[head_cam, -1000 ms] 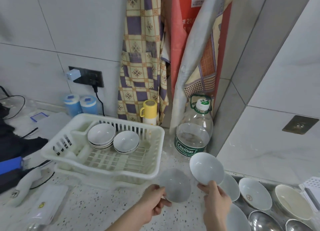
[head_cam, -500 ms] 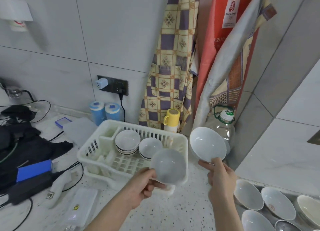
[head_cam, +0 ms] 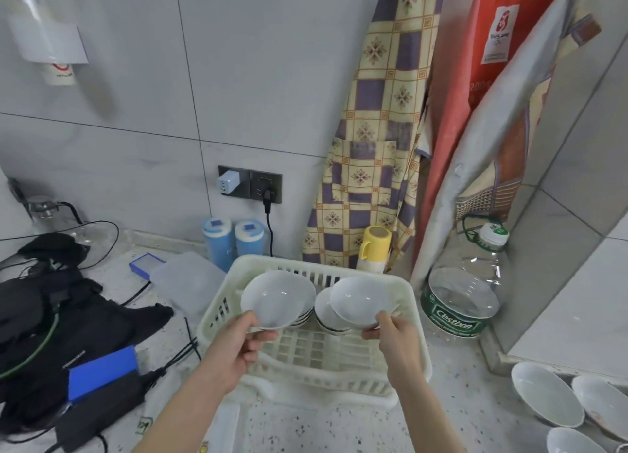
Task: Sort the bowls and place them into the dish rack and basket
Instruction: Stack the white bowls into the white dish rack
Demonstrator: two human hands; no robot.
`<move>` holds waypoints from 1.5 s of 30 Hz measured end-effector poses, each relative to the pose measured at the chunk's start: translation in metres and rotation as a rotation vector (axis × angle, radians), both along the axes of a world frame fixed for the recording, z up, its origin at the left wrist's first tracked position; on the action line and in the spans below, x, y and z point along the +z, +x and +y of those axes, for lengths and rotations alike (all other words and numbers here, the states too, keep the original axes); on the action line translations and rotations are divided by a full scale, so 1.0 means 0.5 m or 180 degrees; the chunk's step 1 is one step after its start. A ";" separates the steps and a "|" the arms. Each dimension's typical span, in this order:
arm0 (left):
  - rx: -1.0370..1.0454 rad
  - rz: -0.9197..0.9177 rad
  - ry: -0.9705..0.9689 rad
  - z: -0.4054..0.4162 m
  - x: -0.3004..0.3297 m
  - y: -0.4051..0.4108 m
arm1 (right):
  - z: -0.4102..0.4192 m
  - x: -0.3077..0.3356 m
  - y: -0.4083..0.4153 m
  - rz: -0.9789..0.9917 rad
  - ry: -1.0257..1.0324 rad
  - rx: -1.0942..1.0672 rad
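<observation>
- Bowls: two white ones are held over the cream plastic dish rack. The left hand pinches the near rim of the left bowl, thumb on top; the right hand pinches the near rim of the right bowl the same way.
- Under them, inside the rack, sit two stacks of white bowls: the left stack is mostly hidden by the held bowl, the right stack shows beside it.
- More white bowls lie tilted at the lower right.
- The rack stands on a speckled counter against a grey tiled wall.
- Behind the rack: two blue-capped containers, a yellow-lidded cup, hanging patterned cloths, a wall socket with plugs.
- Right of the rack stands a large clear water bottle.
- Left of it lie black fabric, cables, and a blue box.
</observation>
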State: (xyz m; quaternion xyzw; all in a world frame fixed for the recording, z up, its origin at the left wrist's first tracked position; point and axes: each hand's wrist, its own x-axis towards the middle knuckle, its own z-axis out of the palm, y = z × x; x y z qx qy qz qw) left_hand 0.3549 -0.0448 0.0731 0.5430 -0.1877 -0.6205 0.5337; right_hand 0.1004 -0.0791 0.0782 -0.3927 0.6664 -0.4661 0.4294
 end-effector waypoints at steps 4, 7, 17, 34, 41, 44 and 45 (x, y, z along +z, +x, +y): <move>0.0042 0.0114 -0.0072 -0.036 -0.016 0.025 | -0.036 -0.038 0.027 0.0302 0.0010 0.0066; 0.0074 0.0173 -0.0098 -0.070 -0.028 0.028 | -0.064 -0.060 0.036 0.0515 0.0004 0.0075; -0.0281 0.0162 -0.0107 -0.182 -0.043 0.003 | -0.126 -0.108 0.054 0.0748 0.0209 0.0103; -0.0375 0.0423 -0.0175 -0.237 -0.077 0.010 | -0.134 -0.135 0.051 0.0969 0.0279 0.0302; -0.0329 0.0097 -0.0143 -0.238 -0.079 0.012 | -0.131 -0.137 0.053 0.1013 0.0226 0.0380; -0.0326 0.0084 -0.0153 -0.237 -0.080 0.012 | -0.132 -0.139 0.052 0.1022 0.0244 0.0431; -0.0329 0.0077 -0.0150 -0.237 -0.080 0.012 | -0.132 -0.140 0.052 0.1021 0.0258 0.0431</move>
